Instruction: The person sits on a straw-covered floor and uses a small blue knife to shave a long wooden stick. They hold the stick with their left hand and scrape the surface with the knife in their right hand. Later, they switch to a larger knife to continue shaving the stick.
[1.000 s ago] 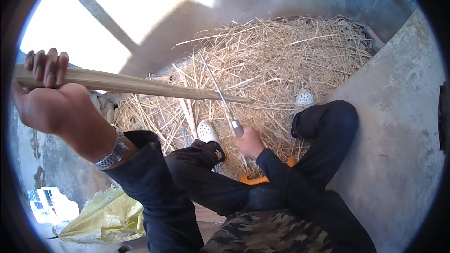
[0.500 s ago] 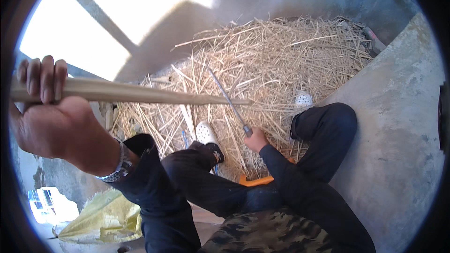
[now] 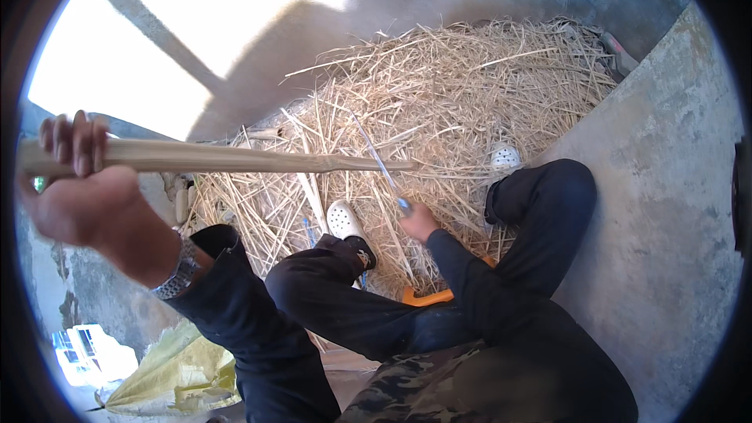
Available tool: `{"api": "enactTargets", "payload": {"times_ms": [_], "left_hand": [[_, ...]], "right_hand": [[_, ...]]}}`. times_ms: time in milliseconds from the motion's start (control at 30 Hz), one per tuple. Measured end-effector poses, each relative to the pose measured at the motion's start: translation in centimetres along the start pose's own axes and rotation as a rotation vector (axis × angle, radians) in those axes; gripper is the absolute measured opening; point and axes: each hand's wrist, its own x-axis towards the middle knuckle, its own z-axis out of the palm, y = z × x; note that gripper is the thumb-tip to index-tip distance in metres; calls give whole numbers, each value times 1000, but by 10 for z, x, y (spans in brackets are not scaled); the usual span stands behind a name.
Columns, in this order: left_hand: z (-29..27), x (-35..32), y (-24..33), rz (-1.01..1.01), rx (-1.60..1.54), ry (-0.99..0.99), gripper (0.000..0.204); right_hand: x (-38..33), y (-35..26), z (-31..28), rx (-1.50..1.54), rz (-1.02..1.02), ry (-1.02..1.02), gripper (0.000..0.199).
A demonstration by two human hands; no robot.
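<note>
My left hand was raised at the left, fingers curled tight round a long pale wooden stick that ran roughly level across to the middle, its thin tip over the heap of dry yellow straw. My right hand was closed round the handle of a thin metal blade; the blade angled up and left from the fist and crossed near the stick's tip, contact unclear. The straw lay on the grey concrete floor, piled toward its far edge. I sat with knees bent in dark trousers, white perforated clogs at the near side of the straw. Silver wristwatch on my left wrist. An orange plastic object showed under my legs.
</note>
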Motion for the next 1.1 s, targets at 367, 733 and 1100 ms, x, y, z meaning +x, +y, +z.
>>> {"api": "enactTargets", "payload": {"times_ms": [367,733,1100], "left_hand": [[-65,33,-5,-38,74,75,44],[-77,32,-19,-68,-18,41,30],[-54,15,-12,-93,8,26,40]], "right_hand": [[-61,-124,25,-139,-430,-92,23],[-10,-1,8,-234,107,11,24],[34,95,-19,-324,199,31,26]]}}
